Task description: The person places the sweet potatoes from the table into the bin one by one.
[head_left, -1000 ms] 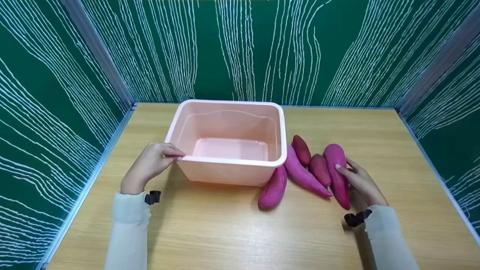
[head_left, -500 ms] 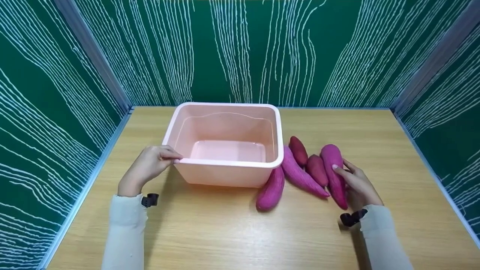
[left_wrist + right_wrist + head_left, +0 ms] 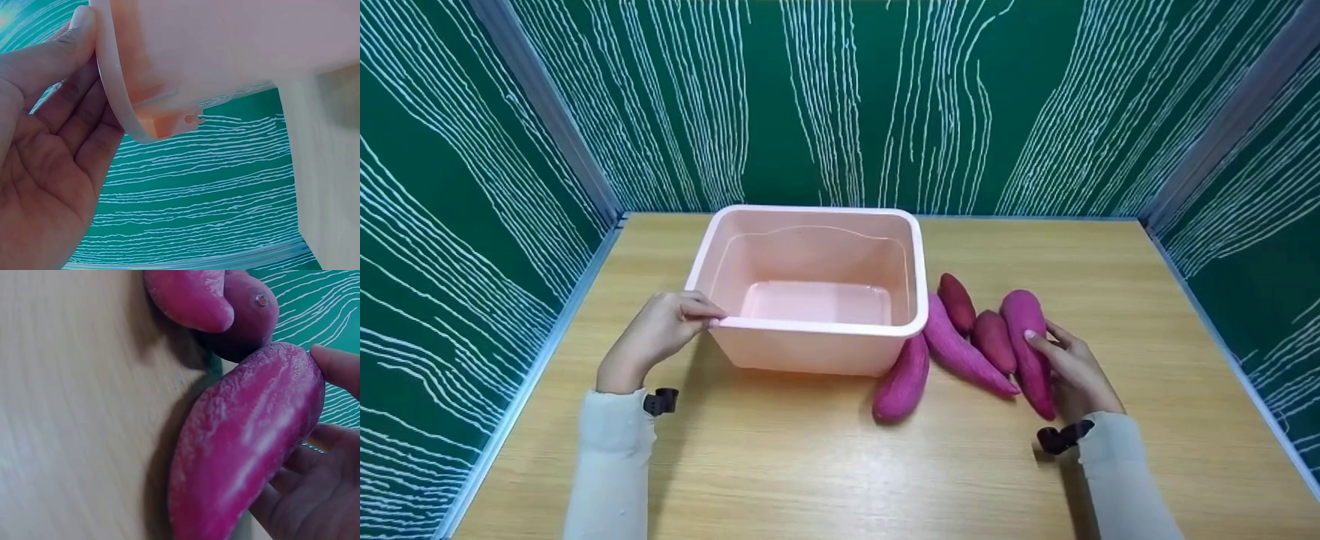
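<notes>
The right hand (image 3: pixel 1081 369) is gripping a tapering magenta sweet potato (image 3: pixel 1026 324) lying at its ten o'clock, long axis running eleven to five. The left hand (image 3: pixel 660 330), farther off, is pinching the eight o'clock corner of a pale-pink, rectangular plastic tub (image 3: pixel 810 346). The right wrist view is showing fingers (image 3: pixel 284 481) behind the sweet potato, mostly hidden from the head view.

The bin (image 3: pixel 810 350) looks smooth plastic, the sweet potatoes (image 3: pixel 242 444) glossy yet wrinkled, the table (image 3: pixel 802 457) wood
</notes>
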A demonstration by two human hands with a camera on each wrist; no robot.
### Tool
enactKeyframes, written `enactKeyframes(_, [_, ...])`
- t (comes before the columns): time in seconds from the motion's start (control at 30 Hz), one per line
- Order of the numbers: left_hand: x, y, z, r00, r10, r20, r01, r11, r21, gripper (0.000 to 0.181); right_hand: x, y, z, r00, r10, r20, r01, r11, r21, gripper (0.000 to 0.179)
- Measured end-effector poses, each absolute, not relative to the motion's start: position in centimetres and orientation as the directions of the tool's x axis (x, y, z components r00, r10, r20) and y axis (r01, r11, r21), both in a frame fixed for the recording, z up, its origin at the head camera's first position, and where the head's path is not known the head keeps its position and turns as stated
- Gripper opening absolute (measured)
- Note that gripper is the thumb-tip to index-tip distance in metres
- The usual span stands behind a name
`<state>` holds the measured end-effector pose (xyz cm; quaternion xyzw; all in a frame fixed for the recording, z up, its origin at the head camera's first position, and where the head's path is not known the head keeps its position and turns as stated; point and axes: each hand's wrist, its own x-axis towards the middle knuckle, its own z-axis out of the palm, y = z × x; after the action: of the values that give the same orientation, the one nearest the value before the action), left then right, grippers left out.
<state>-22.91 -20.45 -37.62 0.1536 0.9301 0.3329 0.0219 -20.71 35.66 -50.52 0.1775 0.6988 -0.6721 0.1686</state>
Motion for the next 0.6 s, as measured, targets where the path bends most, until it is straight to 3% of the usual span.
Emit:
enactKeyframes(0.33, [-23.08, -20.48, -37.66, -0.948, 0.313, 0.062, 0.281, 0.725, 0.629, 0.021, -20.53, 35.91, -50.72, -0.876, 0.005, -0.482, 0.482, -0.043, -0.875, 0.099])
enactKeyframes(0.6, [-22.94, -20.46, -37.65, -0.958, 0.285, 0.036, 0.24, 0.723, 0.648, 0.022, -20.45, 36.35, -50.69, -0.871, 0.0, -0.491, 0.489, 0.087, -0.868, 0.101])
